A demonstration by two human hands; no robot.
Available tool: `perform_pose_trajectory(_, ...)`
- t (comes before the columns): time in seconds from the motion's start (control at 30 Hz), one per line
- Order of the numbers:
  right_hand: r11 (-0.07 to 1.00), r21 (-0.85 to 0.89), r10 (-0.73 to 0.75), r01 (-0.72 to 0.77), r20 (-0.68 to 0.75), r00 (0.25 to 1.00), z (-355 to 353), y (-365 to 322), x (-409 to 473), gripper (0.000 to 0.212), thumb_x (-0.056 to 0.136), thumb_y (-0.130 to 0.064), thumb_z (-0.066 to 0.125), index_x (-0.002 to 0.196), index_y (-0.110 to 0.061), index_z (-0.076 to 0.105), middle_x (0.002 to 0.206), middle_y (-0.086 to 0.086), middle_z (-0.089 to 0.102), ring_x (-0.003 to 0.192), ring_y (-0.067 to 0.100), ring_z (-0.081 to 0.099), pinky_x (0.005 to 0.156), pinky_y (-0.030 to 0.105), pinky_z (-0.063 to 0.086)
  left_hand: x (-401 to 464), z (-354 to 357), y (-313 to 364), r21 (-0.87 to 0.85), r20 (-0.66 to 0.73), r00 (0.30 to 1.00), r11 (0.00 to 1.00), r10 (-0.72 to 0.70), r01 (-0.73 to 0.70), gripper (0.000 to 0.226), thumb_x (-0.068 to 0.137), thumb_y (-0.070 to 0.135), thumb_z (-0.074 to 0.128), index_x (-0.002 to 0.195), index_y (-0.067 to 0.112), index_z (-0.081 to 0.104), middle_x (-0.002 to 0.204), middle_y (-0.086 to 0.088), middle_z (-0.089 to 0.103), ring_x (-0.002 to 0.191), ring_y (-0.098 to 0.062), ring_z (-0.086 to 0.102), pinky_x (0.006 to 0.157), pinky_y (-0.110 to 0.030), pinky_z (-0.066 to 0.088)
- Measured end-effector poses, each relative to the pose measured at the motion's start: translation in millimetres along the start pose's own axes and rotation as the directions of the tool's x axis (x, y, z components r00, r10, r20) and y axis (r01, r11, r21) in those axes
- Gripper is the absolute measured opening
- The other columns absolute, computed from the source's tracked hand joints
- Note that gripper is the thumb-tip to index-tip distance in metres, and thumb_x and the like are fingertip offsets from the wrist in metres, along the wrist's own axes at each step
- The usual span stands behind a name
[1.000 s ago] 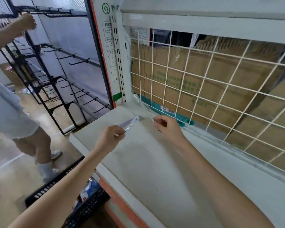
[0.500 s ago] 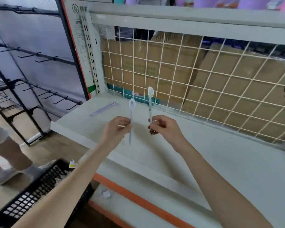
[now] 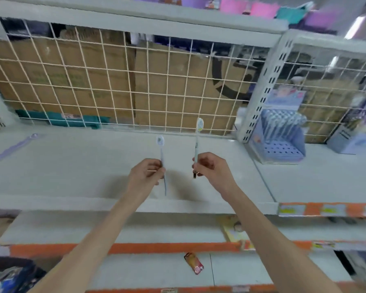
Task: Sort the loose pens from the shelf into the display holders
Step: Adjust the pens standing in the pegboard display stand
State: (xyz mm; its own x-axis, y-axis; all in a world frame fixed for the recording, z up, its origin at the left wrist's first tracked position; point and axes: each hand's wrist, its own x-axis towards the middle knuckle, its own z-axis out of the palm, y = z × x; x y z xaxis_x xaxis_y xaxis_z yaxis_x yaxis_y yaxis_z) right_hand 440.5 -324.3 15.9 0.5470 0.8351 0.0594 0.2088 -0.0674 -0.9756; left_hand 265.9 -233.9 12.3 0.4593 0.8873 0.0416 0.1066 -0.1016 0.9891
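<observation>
Above the grey metal shelf [image 3: 93,166], the left hand [image 3: 145,176] pinches a pale blue pen with an oval charm top [image 3: 162,157] upright; the right hand [image 3: 209,168] pinches a white charm-topped pen [image 3: 197,142] upright. A lilac pen [image 3: 13,148] lies at the shelf's left end; a blue display holder of pens [image 3: 281,136] stands past the shelf's right end.

Bright, even indoor light falls from above, with no harsh glare on the pale shelf [image 3: 72,166]. Soft grey shadows lie on the shelf just below and between the left hand [image 3: 145,176] and the right hand [image 3: 211,168]. The whole picture is slightly soft. Blur is strongest toward the right edge, where the display holder [image 3: 281,134] is smeared, and in the top right corner. Wide-angle distortion bends the wire grid [image 3: 114,81] and shelf edges.
</observation>
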Motion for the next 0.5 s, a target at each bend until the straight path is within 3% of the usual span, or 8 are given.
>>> perform_pose_trajectory(0.1,1.0,0.006,-0.023,0.023,-0.072,0.997,-33.2,7.1,-6.3,0.018,0.084,0.003,0.062,0.098,-0.008,0.064,0.081,0.011,0.067,0.068,0.016,0.063,0.066,0.022,0.053,2.5,29.4,10.7,0.015,0.029,0.999,0.999,0.043,-0.044,0.008,0.085,0.005,0.064,0.09,0.011,0.061,0.081,-0.003,0.065,0.063,-0.005,0.063,0.056,-0.016,0.05)
perform_pose_trajectory(0.27,0.999,-0.006,-0.046,0.046,-0.149,0.988,-99.3,19.9,-3.7,0.022,0.085,0.0,0.062,0.09,-0.021,0.06,0.084,0.011,0.069,0.072,0.018,0.065,0.069,0.028,0.054,11.7,97.8,28.9,0.012,0.109,0.99,0.995,0.094,-0.096,0.012,0.086,0.005,0.063,0.097,0.009,0.06,0.083,-0.003,0.065,0.062,-0.002,0.063,0.058,-0.019,0.05)
perform_pose_trajectory(0.37,0.998,-0.029,-0.068,0.063,-0.2,0.977,-147.4,30.9,8.3,0.017,0.086,-0.003,0.061,0.09,-0.019,0.06,0.08,0.005,0.069,0.072,0.017,0.064,0.071,0.032,0.053,20.9,147.5,37.1,0.003,0.127,0.985,0.993,0.118,-0.119,0.013,0.086,0.003,0.062,0.098,0.008,0.059,0.084,-0.002,0.064,0.061,-0.002,0.062,0.059,-0.019,0.05)
perform_pose_trajectory(0.5,0.993,-0.062,-0.112,0.101,-0.217,0.97,-215.0,45.2,35.1,0.008,0.089,-0.004,0.059,0.09,-0.012,0.06,0.078,0.009,0.068,0.068,0.015,0.063,0.068,0.026,0.052,34.2,217.0,41.6,-0.024,0.126,0.986,0.994,0.107,-0.104,0.013,0.087,0.004,0.062,0.099,0.007,0.059,0.084,-0.004,0.064,0.063,-0.004,0.063,0.058,-0.018,0.05)
